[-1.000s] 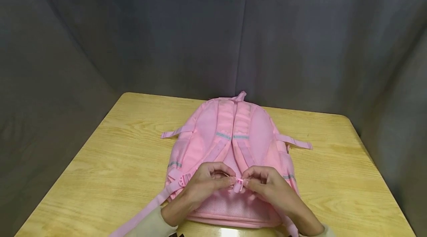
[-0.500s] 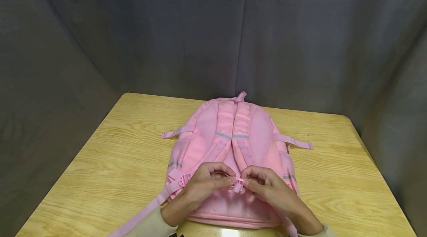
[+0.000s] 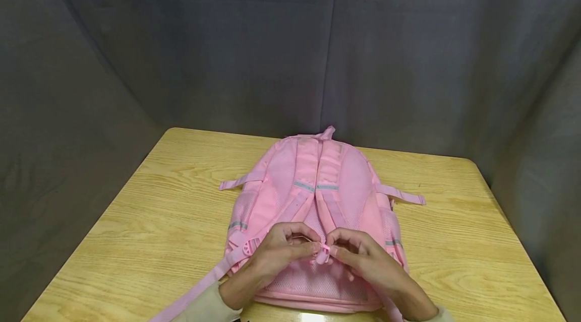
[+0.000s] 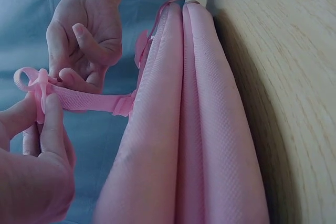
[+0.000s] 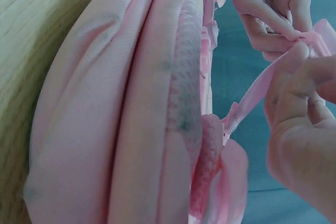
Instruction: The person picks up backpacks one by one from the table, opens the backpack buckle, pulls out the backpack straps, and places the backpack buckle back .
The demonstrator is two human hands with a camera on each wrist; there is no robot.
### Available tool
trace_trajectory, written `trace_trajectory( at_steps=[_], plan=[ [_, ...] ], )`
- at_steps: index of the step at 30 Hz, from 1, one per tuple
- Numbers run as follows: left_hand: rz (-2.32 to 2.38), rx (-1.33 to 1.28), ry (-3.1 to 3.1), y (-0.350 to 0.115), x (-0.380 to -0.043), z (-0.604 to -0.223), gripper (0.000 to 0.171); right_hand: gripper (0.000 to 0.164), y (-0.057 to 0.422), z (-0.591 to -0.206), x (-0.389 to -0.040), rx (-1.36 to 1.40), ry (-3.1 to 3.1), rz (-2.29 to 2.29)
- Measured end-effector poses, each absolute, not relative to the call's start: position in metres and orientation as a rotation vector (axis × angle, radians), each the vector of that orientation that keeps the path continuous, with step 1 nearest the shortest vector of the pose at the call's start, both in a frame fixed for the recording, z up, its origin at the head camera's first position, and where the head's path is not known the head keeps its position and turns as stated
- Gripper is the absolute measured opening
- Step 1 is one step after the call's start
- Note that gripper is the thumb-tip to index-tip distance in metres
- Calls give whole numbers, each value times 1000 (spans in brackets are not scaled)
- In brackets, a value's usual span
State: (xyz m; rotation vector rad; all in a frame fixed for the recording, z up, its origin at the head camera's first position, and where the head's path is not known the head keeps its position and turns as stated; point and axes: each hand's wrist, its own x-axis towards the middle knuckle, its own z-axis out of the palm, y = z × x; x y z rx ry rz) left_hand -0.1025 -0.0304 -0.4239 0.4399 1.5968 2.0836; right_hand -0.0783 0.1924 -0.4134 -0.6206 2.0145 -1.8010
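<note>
A pink backpack (image 3: pixel 279 176) lies on the table with its padded shoulder straps (image 3: pixel 306 161) facing up. Over its lower half, my left hand (image 3: pixel 276 250) and my right hand (image 3: pixel 366 257) meet at a small pink plastic buckle (image 3: pixel 325 250). Left thumb and index finger pinch the buckle's side, as the left wrist view shows. From the opposite side, my right fingertips pinch the buckle and strap end. The webbing strap (image 4: pixel 89 99) stretches from the buckle to the bag, raised off its back panel. A short webbing loop (image 4: pixel 22 78) sticks out past the buckle.
Another strap with a pink adjuster (image 3: pixel 250 246) hangs from the bag's left side toward the front edge. Short side straps (image 3: pixel 401 194) spread out on both sides. The wooden table (image 3: pixel 150 221) is bordered by dark grey curtains (image 3: pixel 245 50) behind and at the sides.
The right fingers have shifted slightly toward the left hand, and the buckle's dangling end has tilted a little. The backpack has stayed in place.
</note>
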Motion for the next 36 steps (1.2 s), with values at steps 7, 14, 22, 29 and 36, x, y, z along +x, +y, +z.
trace_trajectory(
  at_steps=[7, 14, 22, 29, 36],
  plan=[
    [2073, 442, 1591, -32, -102, -426, 32, 14, 191, -415, -78, -603, 2014, -1847],
    [2055, 436, 1601, -31, -103, -428, 30, 16, 190, -416, -78, -564, 1995, -1892],
    [2069, 415, 1598, -30, -103, -425, 29, 16, 190, -417, -78, -637, 1925, -1930],
    [2062, 397, 1587, -32, -103, -425, 14, 16, 191, -416, -78, -642, 1933, -1892],
    [2064, 391, 1579, -32, -103, -426, 12, 16, 191, -417, -79, -642, 1936, -1879]
  ],
)
